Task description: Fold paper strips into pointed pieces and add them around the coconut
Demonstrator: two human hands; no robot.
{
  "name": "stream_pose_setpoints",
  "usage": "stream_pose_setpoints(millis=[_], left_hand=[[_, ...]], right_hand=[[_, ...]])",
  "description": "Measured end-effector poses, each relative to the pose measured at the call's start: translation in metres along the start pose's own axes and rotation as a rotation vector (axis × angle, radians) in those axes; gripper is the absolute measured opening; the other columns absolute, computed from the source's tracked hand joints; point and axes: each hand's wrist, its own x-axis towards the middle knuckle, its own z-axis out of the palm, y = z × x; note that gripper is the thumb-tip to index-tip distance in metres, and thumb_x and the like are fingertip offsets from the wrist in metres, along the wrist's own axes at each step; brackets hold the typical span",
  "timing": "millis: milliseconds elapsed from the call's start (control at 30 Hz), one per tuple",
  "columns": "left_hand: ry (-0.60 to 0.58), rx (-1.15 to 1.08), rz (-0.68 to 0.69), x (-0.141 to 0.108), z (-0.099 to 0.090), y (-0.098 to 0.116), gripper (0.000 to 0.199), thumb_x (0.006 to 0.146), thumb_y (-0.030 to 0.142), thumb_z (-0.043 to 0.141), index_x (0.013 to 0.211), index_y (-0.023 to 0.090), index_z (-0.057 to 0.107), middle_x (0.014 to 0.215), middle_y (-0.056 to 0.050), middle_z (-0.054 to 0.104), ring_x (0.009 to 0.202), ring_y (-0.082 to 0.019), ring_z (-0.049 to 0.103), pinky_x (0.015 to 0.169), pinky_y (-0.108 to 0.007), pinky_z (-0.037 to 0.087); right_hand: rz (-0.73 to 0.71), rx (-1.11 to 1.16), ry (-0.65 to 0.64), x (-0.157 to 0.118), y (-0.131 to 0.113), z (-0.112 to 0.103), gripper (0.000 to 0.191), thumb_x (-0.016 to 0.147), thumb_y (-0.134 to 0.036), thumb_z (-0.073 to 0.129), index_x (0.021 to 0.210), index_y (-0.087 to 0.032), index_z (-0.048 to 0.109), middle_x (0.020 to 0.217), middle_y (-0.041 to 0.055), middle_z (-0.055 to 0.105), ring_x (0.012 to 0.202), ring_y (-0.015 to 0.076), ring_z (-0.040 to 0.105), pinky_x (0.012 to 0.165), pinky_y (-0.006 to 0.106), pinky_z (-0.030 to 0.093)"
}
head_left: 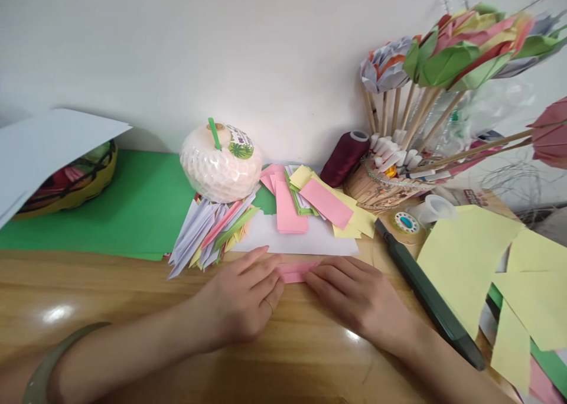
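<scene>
A small pink paper strip (297, 271) with a crease along its length lies on the wooden table in front of me. My left hand (248, 292) has its fingers closed on the strip's left end. At the right end, the fingers of my right hand (349, 289) press on it, bent and close together. Both thumbs and the strip's two ends are largely hidden. Just beyond the hands, pink paper rectangles (292, 209) and yellow ones lie piled on a white sheet (266, 235). A bundle of folded paper pieces (208, 233) sits left of that pile.
A plastic-wrapped coconut (217, 165) stands behind the folded bundle on green sheets (133, 197). Rightward are a maroon thread spool (345, 159), a basket (381, 188) of paper flowers (469, 49), a dark utility knife (429, 297) and yellow paper (465, 262). White sheets (57, 144) overhang a basket at left.
</scene>
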Motion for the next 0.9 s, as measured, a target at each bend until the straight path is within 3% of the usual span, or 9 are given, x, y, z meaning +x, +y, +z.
stream_pose_setpoints(millis=[167, 300, 467, 667, 767, 900], left_hand=[[0.032, -0.074, -0.049, 0.005, 0.000, 0.003, 0.025, 0.090, 0.004, 0.044, 0.079, 0.007, 0.066, 0.071, -0.006, 0.067, 0.080, -0.021, 0.062, 0.084, -0.038, 0.051], [-0.035, -0.291, -0.271, 0.007, 0.001, 0.000, 0.019, 0.089, 0.008, 0.049, 0.083, 0.010, 0.067, 0.069, -0.005, 0.064, 0.077, -0.019, 0.057, 0.067, -0.031, 0.051], [-0.172, -0.455, -0.587, 0.007, 0.003, -0.004, 0.017, 0.085, 0.012, 0.055, 0.087, 0.018, 0.071, 0.069, -0.002, 0.065, 0.076, -0.020, 0.053, 0.066, -0.032, 0.046], [-0.334, -0.439, -0.797, 0.015, -0.003, -0.006, 0.009, 0.078, 0.012, 0.063, 0.073, 0.019, 0.067, 0.067, 0.001, 0.062, 0.077, -0.019, 0.053, 0.069, -0.032, 0.042], [-0.432, -0.400, -0.794, 0.017, -0.005, -0.007, 0.011, 0.079, 0.012, 0.063, 0.070, 0.018, 0.063, 0.064, 0.001, 0.059, 0.077, -0.020, 0.051, 0.066, -0.032, 0.040], [-0.437, -0.339, -0.672, 0.014, -0.003, -0.007, 0.009, 0.085, 0.015, 0.056, 0.080, 0.016, 0.063, 0.081, -0.002, 0.061, 0.082, -0.021, 0.050, 0.071, -0.034, 0.040]], right_hand=[[0.007, -0.008, 0.032, 0.003, -0.005, 0.003, 0.022, 0.094, -0.010, 0.041, 0.092, -0.011, 0.063, 0.081, 0.0072, 0.067, 0.079, 0.0190, 0.060, 0.068, 0.032, 0.049], [0.191, 0.093, 0.014, 0.005, -0.008, 0.010, 0.018, 0.093, -0.013, 0.045, 0.089, -0.014, 0.062, 0.078, 0.0062, 0.061, 0.075, 0.0189, 0.054, 0.063, 0.031, 0.046], [0.382, 0.212, -0.032, 0.010, -0.007, 0.012, 0.022, 0.095, -0.015, 0.039, 0.087, -0.016, 0.060, 0.079, 0.0067, 0.058, 0.075, 0.0202, 0.051, 0.064, 0.032, 0.044], [0.558, 0.265, -0.096, 0.015, -0.007, 0.010, 0.012, 0.092, -0.017, 0.047, 0.086, -0.019, 0.057, 0.081, 0.0052, 0.059, 0.076, 0.0207, 0.054, 0.065, 0.033, 0.044], [0.598, 0.282, -0.109, 0.016, -0.007, 0.009, 0.012, 0.091, -0.016, 0.048, 0.083, -0.019, 0.057, 0.084, 0.0049, 0.058, 0.075, 0.0194, 0.054, 0.066, 0.032, 0.045], [0.600, 0.316, -0.089, 0.015, -0.004, 0.010, 0.012, 0.090, -0.016, 0.049, 0.082, -0.020, 0.056, 0.085, 0.0047, 0.056, 0.076, 0.0184, 0.055, 0.067, 0.031, 0.046]])
